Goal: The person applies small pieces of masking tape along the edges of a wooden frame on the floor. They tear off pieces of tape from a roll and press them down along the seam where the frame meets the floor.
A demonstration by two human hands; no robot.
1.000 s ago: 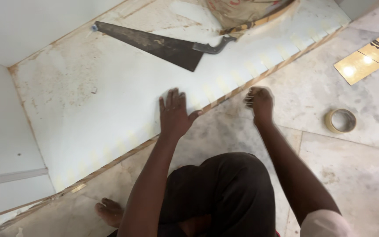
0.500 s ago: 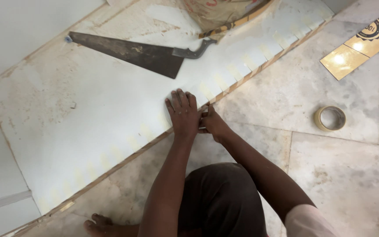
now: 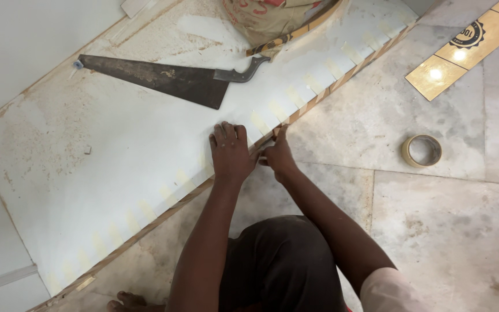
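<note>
One large white laminated board (image 3: 116, 167), dusty and stained rusty brown toward its far corner, lies flat on a floor of pale grey marble tiles (image 3: 446, 231) and fills most of the view, running on a diagonal from lower left to upper right. Along its near long side runs one thin wooden edge strip (image 3: 163, 209), fastened down by a row of short pale tape pieces (image 3: 259, 122) set crosswise at regular gaps; roughly fifteen can be made out, though the faint ones at the lower left are hard to count. One brown paper sack (image 3: 267, 20) sits on the board's far end, cut off by the top of the frame. One dark, rusted handsaw (image 3: 163, 79) with a metal handle lies flat on the board, well apart from the hands, its tip pointing left. Two shiny gold rectangular tiles (image 3: 463, 52) lie end to end on the floor at upper right. The left hand (image 3: 230, 153) is spread palm down, fingers apart, pressing flat on the board just beside its edge. The right hand (image 3: 278, 156) touches it, fingers pinched together on the strip at the board's rim, seemingly over a piece of tape. One small roll of tan masking tape (image 3: 421, 151) lies flat on the marble, to the right of the hands.
</note>
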